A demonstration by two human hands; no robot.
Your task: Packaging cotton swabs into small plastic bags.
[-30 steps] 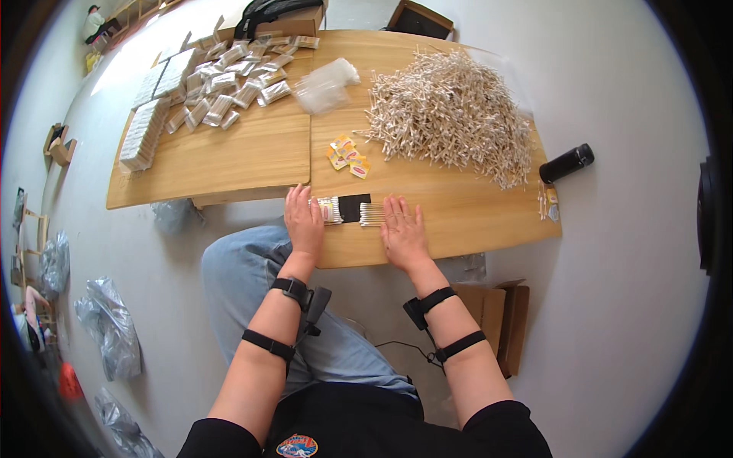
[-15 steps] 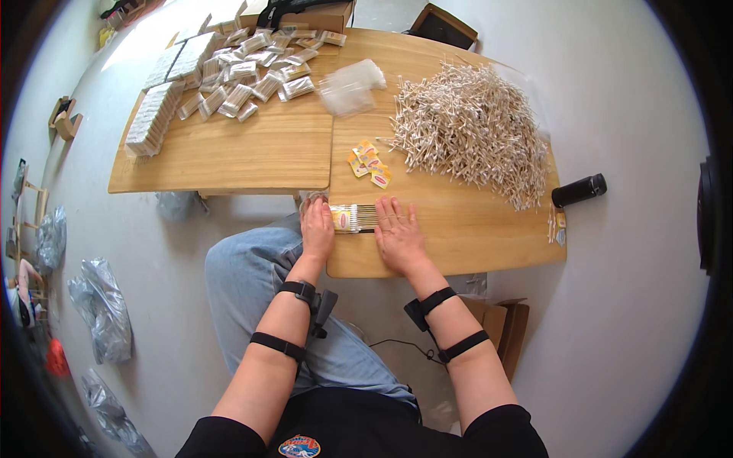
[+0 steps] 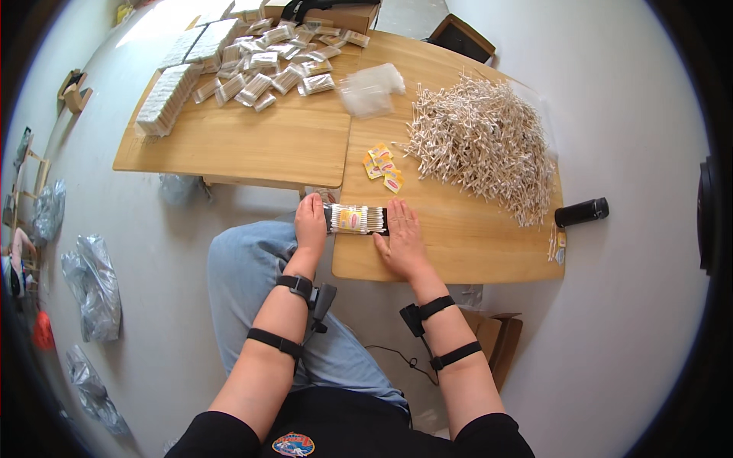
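Note:
Between my hands, at the near edge of the table, a row of cotton swabs [image 3: 374,220] lies side by side with a yellow and white card [image 3: 351,220] on top. Dark strips show at both ends of the row, and a glossy clear plastic bag [image 3: 330,216] seems to cover its left part. My left hand [image 3: 309,227] is closed at the bag's left end, fingers pressed together and thumb hidden. At the right end my right hand [image 3: 403,238] lies with its fingers stretched out, touching the dark strip. Several loose yellow cards [image 3: 383,167] lie beyond.
A large heap of loose cotton swabs [image 3: 485,141] covers the table's right side. Flat clear bags [image 3: 372,91] lie at the middle back. Filled swab packets [image 3: 259,82] and stacked packs [image 3: 166,99] stand at the far left. A black cylinder [image 3: 582,212] is at the right edge.
The row with its card has come further out between my hands, which are now wider apart. White swab tips show on both sides of the card. The whole view has shifted slightly.

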